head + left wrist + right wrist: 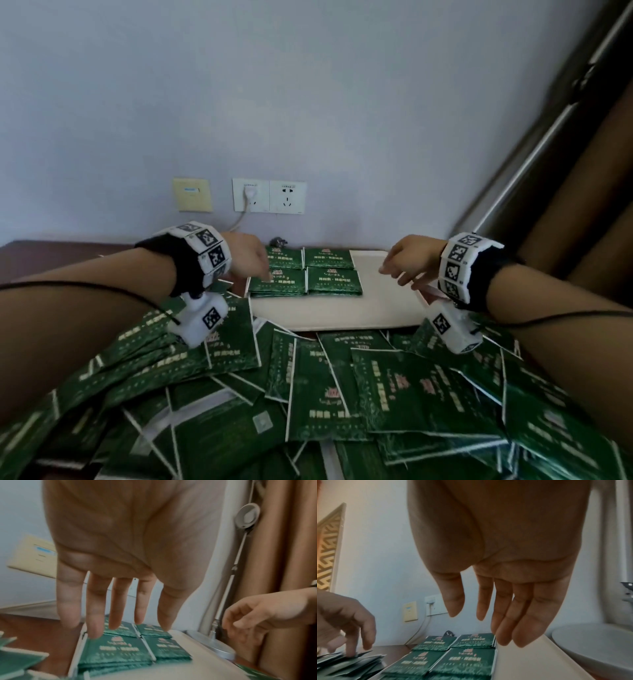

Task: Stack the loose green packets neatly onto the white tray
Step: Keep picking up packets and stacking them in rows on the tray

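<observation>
Green packets (308, 383) lie loose in a heap beneath my wrists; four neat stacks (310, 274) sit on the white tray (342, 311). My left hand (248, 257) and right hand (412, 257) hover empty, fingers relaxed and apart.

Bare forearms. Black fabric wrist straps (161, 250), white block bands with black-white square markers (460, 263), white camera boxes (202, 317), thin black cables (85, 286).
</observation>
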Available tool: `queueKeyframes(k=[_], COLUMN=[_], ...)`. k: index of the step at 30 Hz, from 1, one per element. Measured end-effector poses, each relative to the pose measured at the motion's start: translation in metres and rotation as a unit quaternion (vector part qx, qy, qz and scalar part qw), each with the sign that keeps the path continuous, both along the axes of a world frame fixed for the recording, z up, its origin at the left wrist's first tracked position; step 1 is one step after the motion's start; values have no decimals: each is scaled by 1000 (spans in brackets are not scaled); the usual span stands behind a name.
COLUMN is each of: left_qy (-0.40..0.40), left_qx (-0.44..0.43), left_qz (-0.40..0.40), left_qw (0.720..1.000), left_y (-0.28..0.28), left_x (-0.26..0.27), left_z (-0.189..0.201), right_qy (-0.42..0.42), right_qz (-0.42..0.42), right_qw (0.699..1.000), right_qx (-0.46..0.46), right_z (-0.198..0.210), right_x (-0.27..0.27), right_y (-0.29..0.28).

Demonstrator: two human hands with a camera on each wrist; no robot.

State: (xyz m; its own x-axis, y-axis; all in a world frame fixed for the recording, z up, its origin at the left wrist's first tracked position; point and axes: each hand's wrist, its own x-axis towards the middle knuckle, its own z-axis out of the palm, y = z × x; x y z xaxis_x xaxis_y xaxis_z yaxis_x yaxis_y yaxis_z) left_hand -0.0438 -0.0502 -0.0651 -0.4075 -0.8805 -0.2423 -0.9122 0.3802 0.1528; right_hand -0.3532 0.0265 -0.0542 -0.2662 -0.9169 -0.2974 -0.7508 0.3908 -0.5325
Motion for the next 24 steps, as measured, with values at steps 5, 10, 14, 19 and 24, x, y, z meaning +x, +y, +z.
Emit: queueKeyframes(k=[5,10,14,19,24], left_qy=[11,-2,-28,-57,-17], left_qx=[66,46,47,29,12], left_qz=[-66,-135,-178,-199,-186], left_qw=[996,990,983,978,982], left_y=[83,149,172,189,199], left_x=[-12,-35,-42,-41,-39], left_z=[-14,-32,-50,-60,-56], right_qy=[2,140,168,190,206], right_qz=[42,130,163,176,152], right_qw=[999,981,972,965,963], right_qx=[30,42,29,-29,-81], right_z=[-6,-17,-34,-57,-68], right_x=[12,19,27,41,47], right_y=[72,138,184,216,234])
